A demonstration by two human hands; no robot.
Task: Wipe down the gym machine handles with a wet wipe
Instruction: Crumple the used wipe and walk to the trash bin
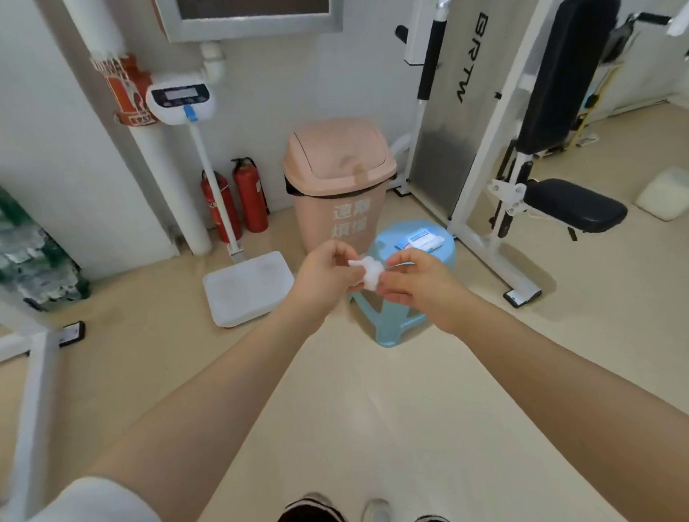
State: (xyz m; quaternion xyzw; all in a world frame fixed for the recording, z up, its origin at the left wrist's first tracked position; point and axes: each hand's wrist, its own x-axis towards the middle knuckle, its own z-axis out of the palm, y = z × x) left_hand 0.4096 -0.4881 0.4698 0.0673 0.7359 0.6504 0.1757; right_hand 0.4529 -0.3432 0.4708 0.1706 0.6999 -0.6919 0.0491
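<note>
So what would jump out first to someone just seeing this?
Centre frame, the left hand and right hand pinch a crumpled wet wipe above a blue stool. Behind stands a pink bin, the white gym machine to its right.

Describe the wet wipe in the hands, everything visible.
The wet wipe is a small white sheet, crumpled into a loose wad rather than spread flat, and looks soft and thin. It is held in the air in front of the blue stool and the pink bin, touching neither. The left hand pinches its left side and the right hand pinches its right side.
</note>
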